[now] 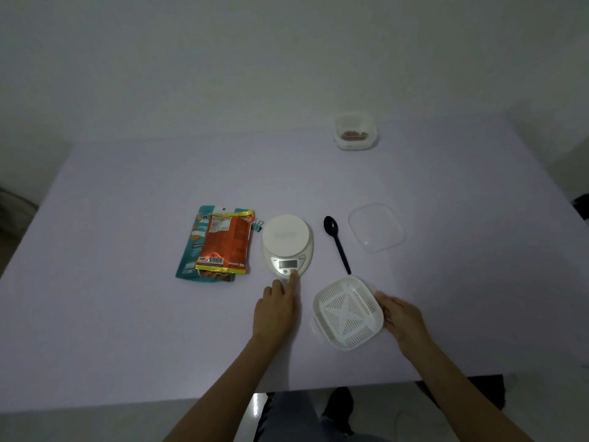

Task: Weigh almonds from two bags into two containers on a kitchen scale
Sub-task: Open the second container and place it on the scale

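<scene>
Pale lilac tabletop [127, 314] carries a white kitchen scale [287, 240] at its middle. The left hand [275, 311] presses one straight forefinger on the button under the display (other fingers curled, holding nothing). The right hand [403, 317] grips the rim of a slotted container [347, 312] at the scale's 5 o'clock. An orange bag [228, 242] lies on a teal bag [188, 250] at 9 o'clock; a black spoon [338, 242] and clear lid [376, 228] lie at 3 o'clock; a far container [355, 130] of almonds sits at 1 o'clock.

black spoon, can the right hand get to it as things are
Probably yes: the black spoon lies uncovered just beyond the white strainer container that the right hand holds; it must let go first.
</scene>
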